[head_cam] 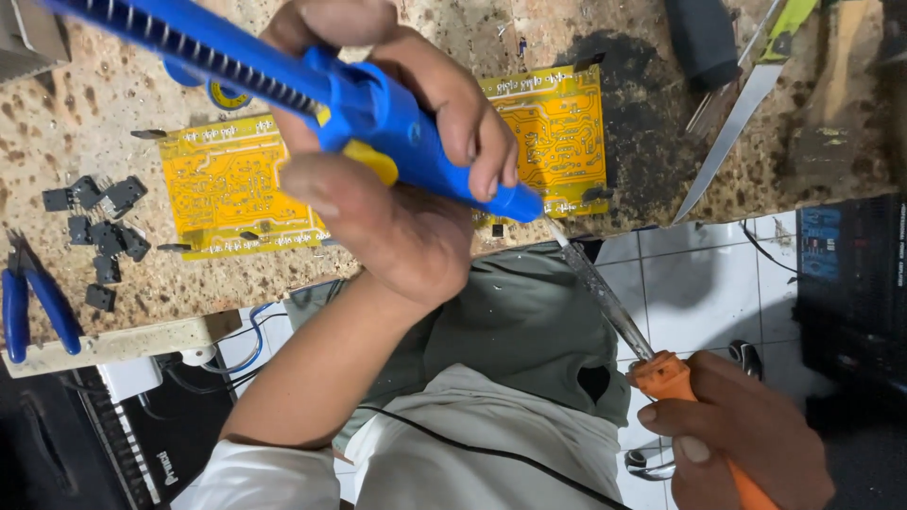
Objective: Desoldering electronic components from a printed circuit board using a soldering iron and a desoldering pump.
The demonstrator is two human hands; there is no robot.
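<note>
My left hand point(397, 170) grips a blue desoldering pump point(378, 113) with a yellow button, held slantwise above the bench, its nozzle pointing down to the right. My right hand point(737, 434) holds the orange handle of a soldering iron point(605, 293). The iron's metal shaft reaches up to the pump's nozzle near the bench edge. Two yellow circuit boards lie solder side up on the speckled bench: one point(227, 184) to the left of my left hand, the other point(557, 142) partly hidden behind it.
Several small black components point(104, 227) lie at the left, beside blue-handled pliers point(28, 302). A knife point(746, 104) with a yellow-green handle and a black tool handle point(704, 42) rest at the upper right. A black box point(850, 274) stands on the white tiled floor at the right.
</note>
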